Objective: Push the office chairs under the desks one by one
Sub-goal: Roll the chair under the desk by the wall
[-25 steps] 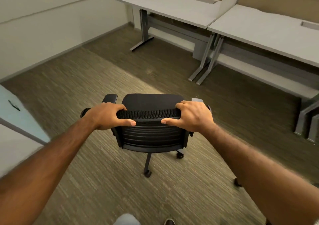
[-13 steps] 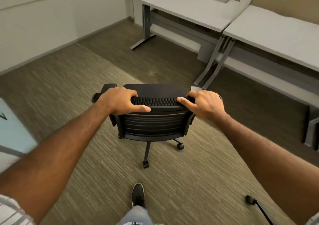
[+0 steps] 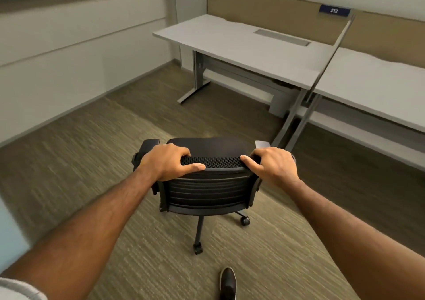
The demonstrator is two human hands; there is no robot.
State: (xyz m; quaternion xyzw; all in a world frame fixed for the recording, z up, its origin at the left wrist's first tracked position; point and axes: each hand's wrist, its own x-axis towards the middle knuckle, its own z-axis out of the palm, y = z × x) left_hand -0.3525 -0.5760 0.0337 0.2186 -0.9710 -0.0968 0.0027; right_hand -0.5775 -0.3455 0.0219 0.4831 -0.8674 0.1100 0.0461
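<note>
- Left hand (image 3: 169, 161) and right hand (image 3: 273, 165) curl over the chair (image 3: 208, 184) back's top corners (likely for steering).
- Desk (image 3: 241, 44) stands ahead, well apart.

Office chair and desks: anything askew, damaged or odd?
Nothing stands out. The black office chair sits upright on its casters on the carpet, out in front of the left desk, not yet under it. Both hands, left and right, grip its backrest top. Desk tops look bare and intact.

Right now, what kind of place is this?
Most likely an open-plan office: grey desks in a row along a tan partition with a number plate reading 212, and a black wheeled office chair on carpet.
</note>
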